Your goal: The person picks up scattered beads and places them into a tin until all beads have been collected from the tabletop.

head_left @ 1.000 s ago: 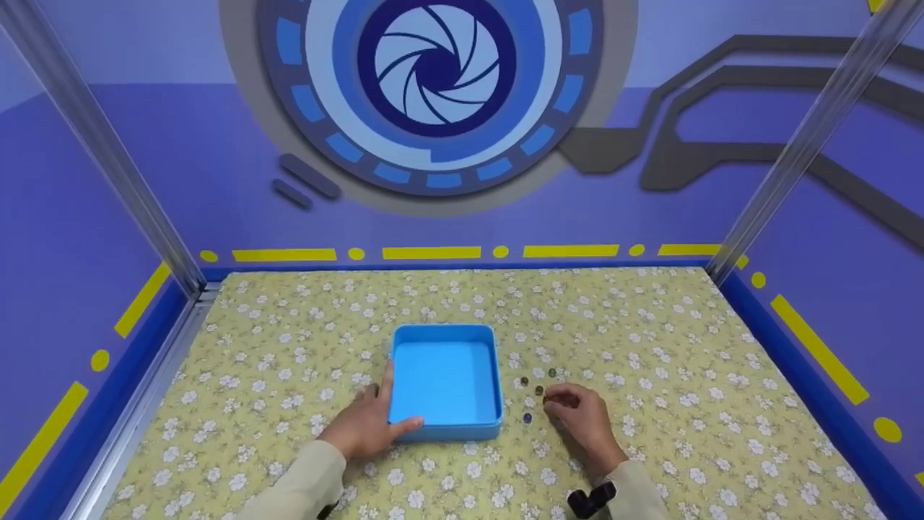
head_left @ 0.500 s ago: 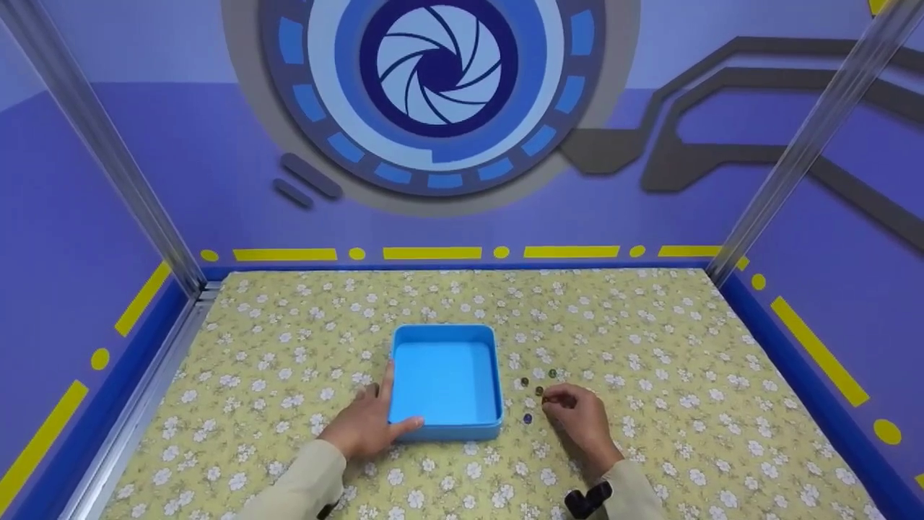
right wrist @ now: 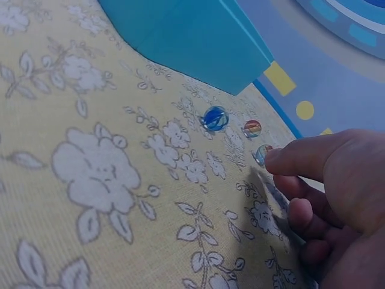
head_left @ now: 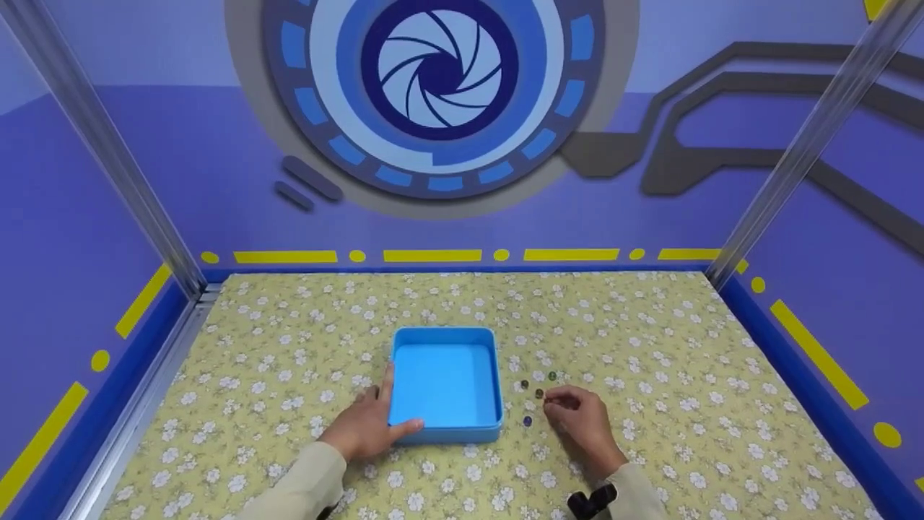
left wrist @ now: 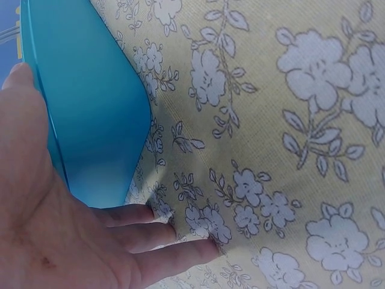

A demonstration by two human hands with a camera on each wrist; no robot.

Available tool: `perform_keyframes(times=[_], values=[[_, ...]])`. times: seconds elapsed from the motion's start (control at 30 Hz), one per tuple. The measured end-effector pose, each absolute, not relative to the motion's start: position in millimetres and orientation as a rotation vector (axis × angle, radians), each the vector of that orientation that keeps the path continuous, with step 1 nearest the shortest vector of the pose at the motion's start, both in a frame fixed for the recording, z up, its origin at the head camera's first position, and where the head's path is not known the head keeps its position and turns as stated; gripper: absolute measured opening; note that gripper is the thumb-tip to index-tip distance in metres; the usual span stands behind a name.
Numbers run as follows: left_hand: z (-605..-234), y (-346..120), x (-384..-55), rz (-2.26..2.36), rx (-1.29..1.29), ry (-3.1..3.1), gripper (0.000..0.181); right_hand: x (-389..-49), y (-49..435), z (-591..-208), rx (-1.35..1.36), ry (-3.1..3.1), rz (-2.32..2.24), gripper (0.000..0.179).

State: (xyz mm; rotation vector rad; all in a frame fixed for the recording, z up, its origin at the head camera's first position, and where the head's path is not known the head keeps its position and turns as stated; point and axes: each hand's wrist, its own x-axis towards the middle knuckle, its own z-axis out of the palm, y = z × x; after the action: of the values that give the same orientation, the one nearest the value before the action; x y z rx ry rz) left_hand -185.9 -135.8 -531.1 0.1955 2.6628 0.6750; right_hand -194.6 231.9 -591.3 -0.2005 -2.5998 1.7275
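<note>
My left hand (head_left: 367, 426) rests against the left side of a light blue square box (head_left: 444, 434). Its thumb lies over the front rim and a finger runs along the left wall. In the left wrist view, its other fingers (left wrist: 144, 232) extend onto the cloth beside the box wall. To the right of the box, my right hand (head_left: 583, 422) is low over the cloth, thumb and fingertips together, seeming to pinch a small marble mostly hidden by them. Close by lie a blue marble (head_left: 527, 421), a green marble (head_left: 552, 375), a brownish marble (head_left: 539, 393) and a dark marble (head_left: 525, 384).
A yellow floral cloth (head_left: 303, 318) covers the table. Blue-violet printed panels (head_left: 505, 224) rise at the back and sides, with metal posts (head_left: 801, 152) at the corners. A black device (head_left: 592, 500) sits on the right wrist.
</note>
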Motion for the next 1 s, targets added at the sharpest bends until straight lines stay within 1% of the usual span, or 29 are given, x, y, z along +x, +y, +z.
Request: perform_keyframes(times=[0.3, 0.57, 1.0], values=[[-533.6, -134.4, -186.3, 0.618, 0.219, 2.724, 0.110, -195.3, 228.1, -580.6, -0.308, -2.561, 1.825, 0.017], [-537.9, -136.9, -186.3, 0.629, 0.240, 2.743, 0.109, -195.7, 223.4, -568.3, -0.229, -2.530, 1.833, 0.018], [-530.4, -133.9, -185.9, 0.586, 0.223, 2.735, 0.109, -197.2, 224.1, -564.6, -0.277, -2.520, 1.852, 0.017]])
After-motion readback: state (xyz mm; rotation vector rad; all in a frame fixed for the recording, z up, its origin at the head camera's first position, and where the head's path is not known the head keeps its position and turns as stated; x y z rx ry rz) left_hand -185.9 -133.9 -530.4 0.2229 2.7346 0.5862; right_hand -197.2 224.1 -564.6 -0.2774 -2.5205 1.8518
